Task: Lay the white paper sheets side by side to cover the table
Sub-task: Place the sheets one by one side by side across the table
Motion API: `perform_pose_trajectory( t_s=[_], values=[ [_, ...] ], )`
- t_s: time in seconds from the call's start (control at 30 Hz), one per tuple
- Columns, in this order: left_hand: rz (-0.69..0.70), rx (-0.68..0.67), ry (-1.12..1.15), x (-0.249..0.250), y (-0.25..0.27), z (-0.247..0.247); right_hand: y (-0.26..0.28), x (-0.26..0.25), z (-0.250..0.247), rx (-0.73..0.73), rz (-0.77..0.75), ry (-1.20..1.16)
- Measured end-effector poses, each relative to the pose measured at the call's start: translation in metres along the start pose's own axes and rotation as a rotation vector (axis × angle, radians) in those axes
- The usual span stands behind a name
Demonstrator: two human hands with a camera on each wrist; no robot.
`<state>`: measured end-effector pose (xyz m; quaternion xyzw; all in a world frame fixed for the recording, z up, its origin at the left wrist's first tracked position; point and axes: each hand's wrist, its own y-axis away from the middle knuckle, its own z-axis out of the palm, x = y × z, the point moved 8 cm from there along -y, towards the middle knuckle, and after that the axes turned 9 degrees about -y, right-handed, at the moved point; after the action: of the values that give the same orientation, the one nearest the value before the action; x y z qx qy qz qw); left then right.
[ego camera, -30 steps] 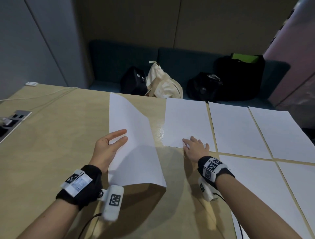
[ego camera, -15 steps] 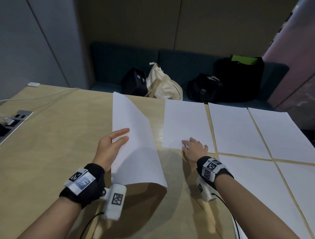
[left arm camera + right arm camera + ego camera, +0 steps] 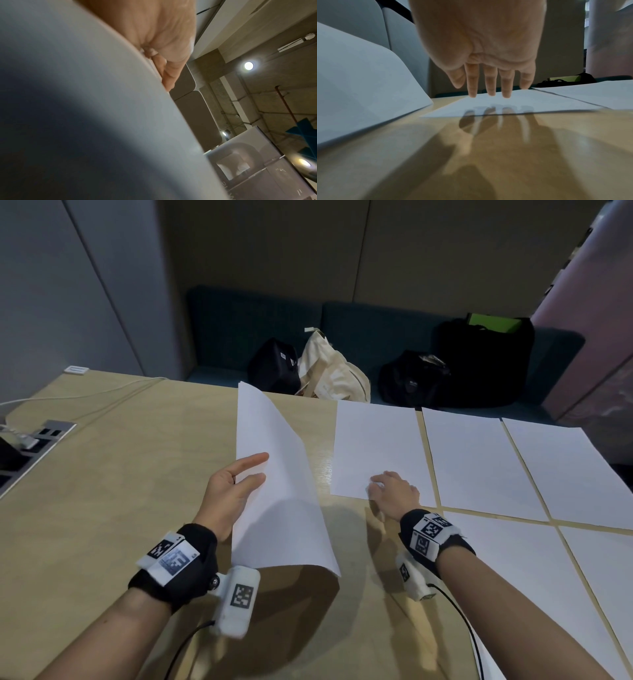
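My left hand [image 3: 233, 491] holds a curved white paper stack [image 3: 281, 491] lifted above the wooden table [image 3: 120, 491], two digits on top and the rest hidden beneath. In the left wrist view the paper [image 3: 85, 108] fills most of the picture, with fingers [image 3: 168, 75] against its edge. My right hand [image 3: 394, 489] is flat, fingers straight, over the near left corner of a laid sheet [image 3: 376, 446]. In the right wrist view the fingertips [image 3: 489, 93] sit just above that sheet [image 3: 539, 104], and the held paper [image 3: 359, 81] is at left.
More white sheets [image 3: 479, 460] lie edge to edge on the table's right half. The left half is bare wood, with a power socket panel [image 3: 41, 440] and a white cable [image 3: 85, 395]. Black bags [image 3: 479, 361] and a cream bag [image 3: 329, 371] sit on the bench behind.
My left hand has carried the held paper a little to the right, toward the laid sheet. My right hand has edged slightly forward over the sheet's corner.
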<state>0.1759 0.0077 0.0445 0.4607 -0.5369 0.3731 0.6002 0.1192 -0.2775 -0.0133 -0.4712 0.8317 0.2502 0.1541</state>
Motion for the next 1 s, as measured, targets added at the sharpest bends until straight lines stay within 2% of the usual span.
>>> perform_pose_trajectory(
  t_s=[0.07,0.13,0.23,0.33,0.4,0.47,0.6,0.67,0.73,0.83,1.0],
  values=[
    [0.025,-0.030,-0.003,0.003,0.001,0.003,0.003,-0.014,-0.002,-0.023,-0.051,-0.186],
    [0.054,-0.054,0.001,0.008,0.001,0.006,0.012,-0.028,0.007,-0.161,-0.038,-0.391],
    [0.092,-0.076,0.039,0.019,0.002,0.010,0.031,-0.046,0.021,-0.358,0.020,-0.563],
    [0.092,-0.059,0.072,0.022,0.004,0.007,0.048,-0.058,0.024,-0.411,0.034,-0.712],
    [0.086,-0.048,0.092,0.020,0.004,0.002,0.052,-0.059,0.020,-0.371,0.020,-0.828],
    [0.086,-0.010,0.061,0.014,0.002,-0.006,0.051,-0.054,0.008,-0.260,-0.011,-0.912],
    [0.071,0.094,-0.021,-0.003,0.001,-0.017,0.049,-0.041,-0.024,0.125,-0.033,-0.874],
    [0.041,0.125,-0.042,-0.011,0.002,-0.017,0.049,-0.034,-0.031,0.250,-0.013,-0.853],
    [-0.011,0.143,-0.055,-0.019,0.001,-0.016,0.050,-0.031,-0.034,0.308,-0.031,-0.882],
    [-0.137,0.138,-0.056,-0.035,0.000,-0.016,0.054,-0.028,-0.036,0.321,-0.085,-0.886],
    [-0.171,0.090,-0.136,-0.037,0.008,-0.002,0.059,-0.015,-0.038,0.293,-0.105,-0.972]
  ],
)
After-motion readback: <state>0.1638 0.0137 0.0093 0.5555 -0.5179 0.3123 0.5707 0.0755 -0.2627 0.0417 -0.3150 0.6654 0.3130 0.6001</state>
